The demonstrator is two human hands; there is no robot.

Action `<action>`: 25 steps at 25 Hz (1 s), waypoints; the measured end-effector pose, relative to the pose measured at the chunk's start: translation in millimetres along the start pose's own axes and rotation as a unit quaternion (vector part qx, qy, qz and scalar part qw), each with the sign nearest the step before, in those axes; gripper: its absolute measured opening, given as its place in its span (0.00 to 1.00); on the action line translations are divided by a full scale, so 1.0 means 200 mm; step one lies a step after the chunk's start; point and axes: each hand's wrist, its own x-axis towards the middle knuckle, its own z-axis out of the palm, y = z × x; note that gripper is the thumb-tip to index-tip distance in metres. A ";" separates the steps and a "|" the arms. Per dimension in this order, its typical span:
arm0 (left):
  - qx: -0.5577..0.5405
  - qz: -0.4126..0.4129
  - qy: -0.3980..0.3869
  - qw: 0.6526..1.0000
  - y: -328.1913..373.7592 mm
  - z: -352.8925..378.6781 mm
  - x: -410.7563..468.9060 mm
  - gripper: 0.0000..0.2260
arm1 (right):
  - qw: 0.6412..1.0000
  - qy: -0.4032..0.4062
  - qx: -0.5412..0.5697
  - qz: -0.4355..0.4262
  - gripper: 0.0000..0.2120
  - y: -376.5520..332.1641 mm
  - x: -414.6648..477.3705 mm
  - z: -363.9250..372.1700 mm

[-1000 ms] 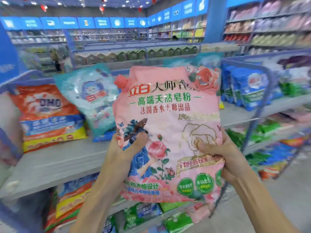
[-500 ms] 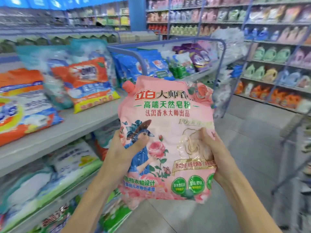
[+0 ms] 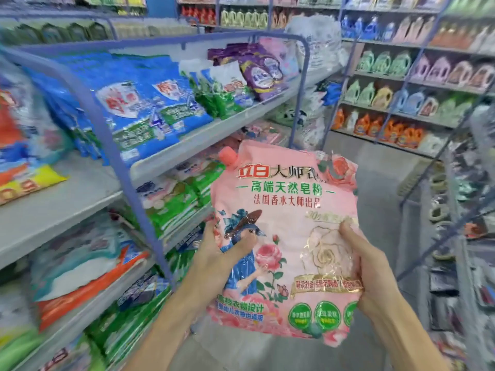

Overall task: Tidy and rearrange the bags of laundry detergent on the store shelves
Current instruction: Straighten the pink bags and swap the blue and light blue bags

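Observation:
A pink detergent bag [image 3: 286,210] with rose print and a pink spout cap is held upright in front of me, over the aisle floor. My left hand [image 3: 217,253] grips its left edge with the thumb on the front. My right hand [image 3: 367,266] grips its right side. To the left, the grey shelves [image 3: 187,145] carry blue detergent bags [image 3: 150,103], green-and-white bags [image 3: 227,95] and purple bags [image 3: 259,70] on the upper level. More green bags [image 3: 174,202] lie on the level below, and pink bags [image 3: 265,132] lie further along it.
Orange and yellow bags [image 3: 24,162] lie at the far left, next to a bare stretch of shelf [image 3: 67,199]. A blue tubular frame [image 3: 112,145] divides the shelf bays. Bottled detergents [image 3: 401,97] fill the back wall shelves. A grey floor aisle [image 3: 375,170] runs ahead.
The view has swung right along the shelves. The pink bag, still in both hands, has come down and to the right, away from the orange bags and level with the blue and green ones.

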 end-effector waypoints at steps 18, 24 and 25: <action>-0.064 -0.090 0.139 0.984 -0.15 0.72 1.56 0.35 | 0.986 -0.082 -0.070 0.128 0.16 -0.51 1.87 -0.36; -0.124 -0.128 0.252 0.951 -0.18 0.90 1.90 0.38 | 0.958 -0.164 -0.121 0.204 0.18 -0.60 2.51 -0.33; -0.136 -0.142 0.262 0.945 -0.21 0.90 1.93 0.43 | 0.952 -0.180 -0.125 0.213 0.19 -0.59 2.58 -0.31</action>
